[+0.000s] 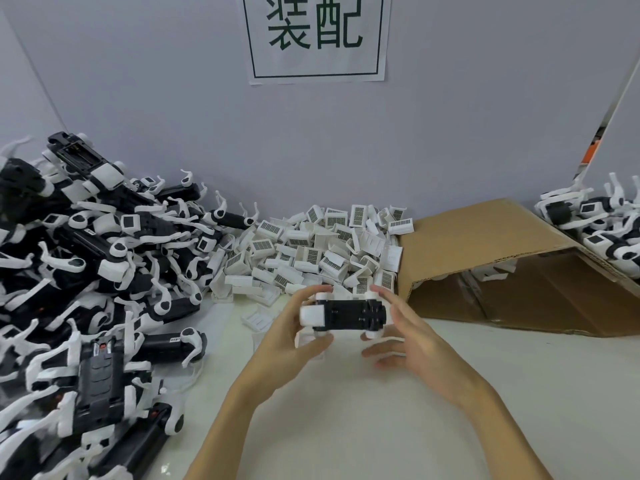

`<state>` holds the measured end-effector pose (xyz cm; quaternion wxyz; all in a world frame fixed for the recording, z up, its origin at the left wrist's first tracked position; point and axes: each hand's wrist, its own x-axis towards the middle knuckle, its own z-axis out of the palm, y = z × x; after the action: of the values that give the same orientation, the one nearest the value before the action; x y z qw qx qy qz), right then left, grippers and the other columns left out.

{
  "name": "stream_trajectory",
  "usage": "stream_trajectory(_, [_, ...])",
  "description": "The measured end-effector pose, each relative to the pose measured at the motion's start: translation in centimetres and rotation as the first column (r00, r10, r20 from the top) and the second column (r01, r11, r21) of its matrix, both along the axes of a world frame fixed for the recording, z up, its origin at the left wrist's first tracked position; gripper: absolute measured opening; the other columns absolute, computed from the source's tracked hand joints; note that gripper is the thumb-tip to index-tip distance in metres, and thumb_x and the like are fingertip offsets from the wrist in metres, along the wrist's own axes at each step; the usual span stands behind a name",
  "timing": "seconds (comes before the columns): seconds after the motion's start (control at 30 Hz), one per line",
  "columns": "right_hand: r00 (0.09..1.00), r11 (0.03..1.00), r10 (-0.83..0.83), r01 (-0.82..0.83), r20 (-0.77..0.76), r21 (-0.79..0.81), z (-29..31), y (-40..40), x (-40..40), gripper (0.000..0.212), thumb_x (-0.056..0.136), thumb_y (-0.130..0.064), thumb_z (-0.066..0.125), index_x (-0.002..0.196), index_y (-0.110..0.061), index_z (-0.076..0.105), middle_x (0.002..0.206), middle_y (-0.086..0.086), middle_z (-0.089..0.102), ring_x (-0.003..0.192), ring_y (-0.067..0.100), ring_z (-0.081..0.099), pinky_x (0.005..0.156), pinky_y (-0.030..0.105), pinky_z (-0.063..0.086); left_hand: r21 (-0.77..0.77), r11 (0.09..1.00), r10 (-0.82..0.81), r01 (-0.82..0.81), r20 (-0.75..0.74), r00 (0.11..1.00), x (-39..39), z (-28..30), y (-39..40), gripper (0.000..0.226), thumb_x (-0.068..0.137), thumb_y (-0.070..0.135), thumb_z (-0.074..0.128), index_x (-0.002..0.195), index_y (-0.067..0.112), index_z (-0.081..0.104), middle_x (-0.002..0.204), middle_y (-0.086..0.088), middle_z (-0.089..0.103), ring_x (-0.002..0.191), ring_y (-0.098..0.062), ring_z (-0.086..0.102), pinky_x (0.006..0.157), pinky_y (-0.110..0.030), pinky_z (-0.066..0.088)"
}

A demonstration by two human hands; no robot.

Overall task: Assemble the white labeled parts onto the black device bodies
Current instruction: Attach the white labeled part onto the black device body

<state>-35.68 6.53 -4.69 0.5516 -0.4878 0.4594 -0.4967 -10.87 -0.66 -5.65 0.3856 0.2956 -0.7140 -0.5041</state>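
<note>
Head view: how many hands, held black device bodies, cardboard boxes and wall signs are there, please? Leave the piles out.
Hands: 2, left hand and right hand
Held black device body: 1
Cardboard box: 1
Wall sign: 1
Total: 5

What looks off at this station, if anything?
The cardboard box lies tipped on its side at right, open end toward the white labeled parts, which are heaped loose on the table. Nothing visibly broken.
</note>
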Motion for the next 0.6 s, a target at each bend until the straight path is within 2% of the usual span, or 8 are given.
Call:
stream_trajectory(0.07, [0.992,0.995,-0.098,0.098,0.073,0.005,-0.1,-0.2,1.2,0.052,0.09,-0.072,0.063,0.131,-0.039,0.057,0.121,0.022,0.071,0.104,0.045,0.073,0.075,0.036,0.06,-0.07,0.997,-0.019,0.018,-0.015,1.0,-0.7,-0.5,0.0,0.065,0.1,-0.008,0.065,0.146,0.037,0.055,0.157,0.011,0.055,0.152,-0.019,0.046,0.121,-0.033,0.043])
stream_trajectory(0.13, [0.972,0.973,-0.231,0.232,0.039,-0.019,-0.9,-0.7,2.5,0.048,0.09,-0.068,0.06,0.12,-0.032,0.053,0.115,0.017,0.075,0.096,0.041,0.076,0.068,0.035,0.056,-0.12,0.992,-0.051,0.051,-0.003,0.999,-1.5,-0.8,0.3,0.069,0.095,-0.018,0.055,0.143,0.031,0.056,0.171,0.018,0.036,0.162,-0.007,0.024,0.129,-0.039,0.031])
stream_trajectory(0.23, [0.949,0.942,-0.312,0.316,0.046,-0.112,-1.6,-1.2,3.1,0.021,0.102,-0.047,0.062,0.12,-0.038,0.054,0.11,0.02,0.072,0.09,0.028,0.072,0.069,0.033,0.054,-0.069,0.997,-0.043,0.046,0.049,0.998,-1.8,-0.9,0.5,0.079,0.085,0.002,0.061,0.151,0.043,0.048,0.169,0.039,0.018,0.157,0.015,0.012,0.124,-0.039,0.026])
stream_trajectory(0.27, [0.944,0.935,-0.321,0.328,0.073,-0.133,-1.6,-1.2,2.9,0.027,0.102,-0.039,0.067,0.126,-0.044,0.055,0.11,0.018,0.07,0.093,0.025,0.071,0.07,0.032,0.055,-0.016,0.999,-0.032,0.032,0.03,0.999,-1.8,-0.7,0.7,0.079,0.087,0.017,0.068,0.153,0.051,0.043,0.163,0.044,0.023,0.151,0.02,0.018,0.12,-0.033,0.029])
stream_trajectory(0.33, [0.944,0.93,-0.315,0.327,0.093,-0.169,-1.4,-1.3,2.5,0.06,0.092,-0.037,0.075,0.141,-0.058,0.046,0.117,0.01,0.071,0.107,0.02,0.071,0.079,0.034,0.058,0.134,0.991,0.026,-0.02,-0.04,0.999,-2.1,-0.1,1.0,0.073,0.087,0.055,0.074,0.15,0.063,0.039,0.155,0.036,0.042,0.137,0.025,0.037,0.104,-0.02,0.037])
stream_trajectory(0.4, [0.946,0.93,-0.313,0.323,0.084,-0.174,-1.4,-1.3,2.6,0.078,0.084,-0.044,0.082,0.144,-0.066,0.038,0.12,0.009,0.073,0.115,0.022,0.071,0.097,0.041,0.055,0.247,0.961,0.135,-0.122,-0.038,0.99,-2.3,0.2,1.2,0.069,0.081,0.076,0.071,0.144,0.062,0.045,0.138,0.022,0.063,0.123,0.014,0.058,0.089,-0.016,0.043])
stream_trajectory(0.5, [0.939,0.929,-0.318,0.336,0.131,-0.156,-1.6,-1.4,3.0,0.086,0.075,-0.048,0.089,0.149,-0.044,0.044,0.117,0.014,0.076,0.118,0.024,0.071,0.114,0.046,0.045,0.21,0.959,0.197,-0.189,-0.019,0.98,-2.4,0.0,0.9,0.055,0.088,0.072,0.072,0.136,0.051,0.058,0.118,0.006,0.076,0.114,-0.007,0.068,0.081,-0.01,0.049])
stream_trajectory(0.6, [0.913,0.914,-0.341,0.378,0.222,-0.148,-1.3,-1.4,3.1,0.074,0.077,-0.043,0.087,0.143,-0.03,0.055,0.115,0.016,0.077,0.119,0.029,0.07,0.112,0.044,0.047,0.192,0.964,0.199,-0.187,-0.047,0.979,-2.3,0.2,1.1,0.054,0.087,0.065,0.078,0.136,0.051,0.061,0.118,0.007,0.076,0.109,-0.005,0.072,0.076,-0.007,0.05])
